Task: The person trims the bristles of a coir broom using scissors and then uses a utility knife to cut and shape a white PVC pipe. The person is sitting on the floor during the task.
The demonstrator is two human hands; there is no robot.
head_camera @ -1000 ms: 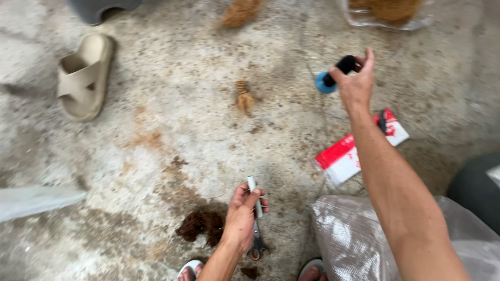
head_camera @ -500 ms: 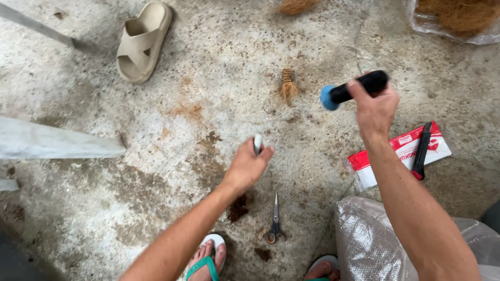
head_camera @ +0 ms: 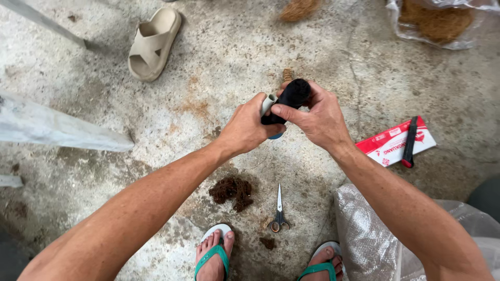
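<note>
Concrete floor (head_camera: pixel 364 78) stained; left hand (head_camera: pixel 247 125), right hand (head_camera: pixel 320 119) both gripping black bottle (head_camera: pixel 289 99); scissors (head_camera: pixel 279 211) below.

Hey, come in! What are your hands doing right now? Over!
Left hand grips a small white tube. Right hand holds a black roll against it. Scissors lie on the floor below, untouched. Nothing between the hands.

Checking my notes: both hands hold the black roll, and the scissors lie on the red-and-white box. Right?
Not quite. The head view shows the scissors lying on the bare floor near the feet; a black tool lies on the box. Both hands, left and right, do hold the black roll.
</note>
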